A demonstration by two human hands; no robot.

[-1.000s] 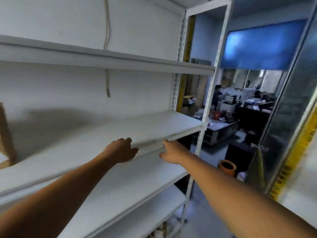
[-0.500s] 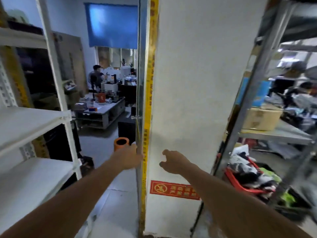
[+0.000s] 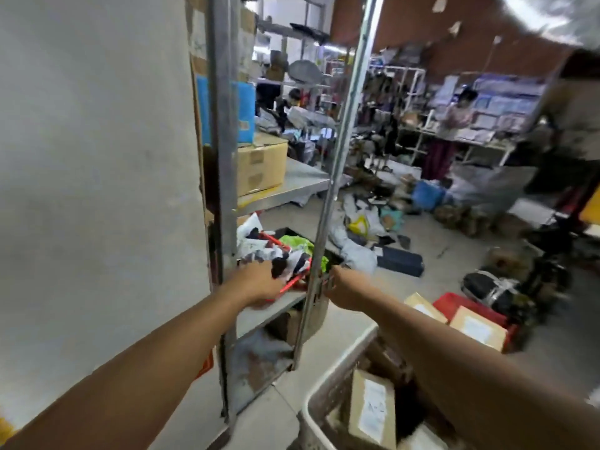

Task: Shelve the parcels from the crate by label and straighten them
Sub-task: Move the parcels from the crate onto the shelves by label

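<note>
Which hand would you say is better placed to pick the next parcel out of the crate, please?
Probably the right hand: its forearm passes directly above the crate and the labelled parcel. The left hand is off beside the metal rack, farther from the crate.

grey metal rack [image 3: 224, 157], cardboard box [image 3: 259, 167] on shelf, white pillar [image 3: 97, 157].

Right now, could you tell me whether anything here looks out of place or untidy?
Yes. Soft parcels and bags lie strewn loose over the floor beyond the metal rack, not shelved. The red basket on the rack's lower shelf is heaped and overflowing. Boxes in the grey crate lie tilted, not stacked flat.
</note>
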